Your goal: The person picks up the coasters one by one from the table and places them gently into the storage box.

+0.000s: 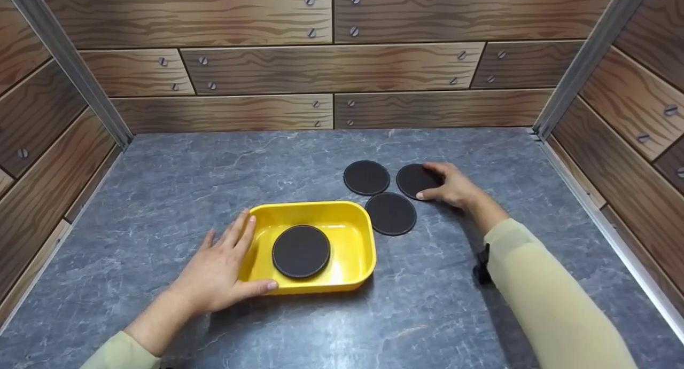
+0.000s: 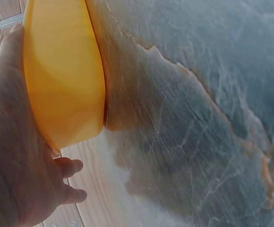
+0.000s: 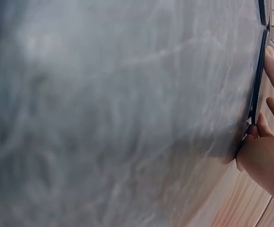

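Observation:
My left hand (image 1: 222, 265) rests on the left side of a yellow plastic tub (image 1: 373, 246), fingers spread over the rim and thumb along the near edge. In the left wrist view the hand (image 2: 19, 137) lies against the tub's outer wall (image 2: 64, 71). A round black stitched coaster (image 1: 301, 251) lies flat in the tub. With thumb and fingers, my right hand (image 1: 451, 187) holds the edges of another black coaster (image 1: 414, 181). The right wrist view shows that coaster (image 3: 258, 75) nearly edge-on, beside the hand (image 3: 267, 156).
Two more black coasters lie on the grey marbled table (image 1: 176, 198): one at the back (image 1: 366, 177), the other (image 1: 391, 214) close by the tub's right rim. Wood-patterned walls (image 1: 331, 67) enclose the table at the back and sides.

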A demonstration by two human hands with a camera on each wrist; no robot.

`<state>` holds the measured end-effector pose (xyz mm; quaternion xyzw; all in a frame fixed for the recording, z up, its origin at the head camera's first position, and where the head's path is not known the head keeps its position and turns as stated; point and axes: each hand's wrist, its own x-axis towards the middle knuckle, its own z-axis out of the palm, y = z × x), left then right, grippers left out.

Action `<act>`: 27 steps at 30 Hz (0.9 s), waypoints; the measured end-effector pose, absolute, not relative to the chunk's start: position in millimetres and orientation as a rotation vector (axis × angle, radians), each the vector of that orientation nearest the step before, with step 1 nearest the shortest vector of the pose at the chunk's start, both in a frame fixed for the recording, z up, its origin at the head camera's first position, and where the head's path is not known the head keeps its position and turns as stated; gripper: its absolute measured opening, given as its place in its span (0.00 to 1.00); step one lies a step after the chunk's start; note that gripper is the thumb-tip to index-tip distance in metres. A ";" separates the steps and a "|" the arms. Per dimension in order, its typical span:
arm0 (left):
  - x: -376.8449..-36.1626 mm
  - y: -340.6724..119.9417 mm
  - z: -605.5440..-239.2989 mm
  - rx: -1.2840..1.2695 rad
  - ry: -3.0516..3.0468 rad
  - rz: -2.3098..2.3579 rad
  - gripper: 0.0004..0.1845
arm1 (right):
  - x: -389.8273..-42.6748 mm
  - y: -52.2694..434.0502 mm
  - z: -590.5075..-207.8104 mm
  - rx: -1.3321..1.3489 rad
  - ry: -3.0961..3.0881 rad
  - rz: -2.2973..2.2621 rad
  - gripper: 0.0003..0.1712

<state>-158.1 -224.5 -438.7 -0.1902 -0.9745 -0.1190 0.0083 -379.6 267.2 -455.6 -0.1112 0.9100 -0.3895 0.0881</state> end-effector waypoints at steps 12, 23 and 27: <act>-158.4 -224.4 -439.7 -0.590 -3.046 -0.368 0.67 | -376.2 262.5 -456.0 -0.268 2.750 -1.108 0.56; -159.4 -224.3 -438.7 -0.596 -3.042 -0.368 0.67 | -372.2 266.4 -453.2 -0.217 2.770 -1.072 0.57; -159.1 -224.3 -438.8 -0.594 -3.048 -0.363 0.67 | -370.1 270.0 -452.5 -0.219 2.764 -1.075 0.56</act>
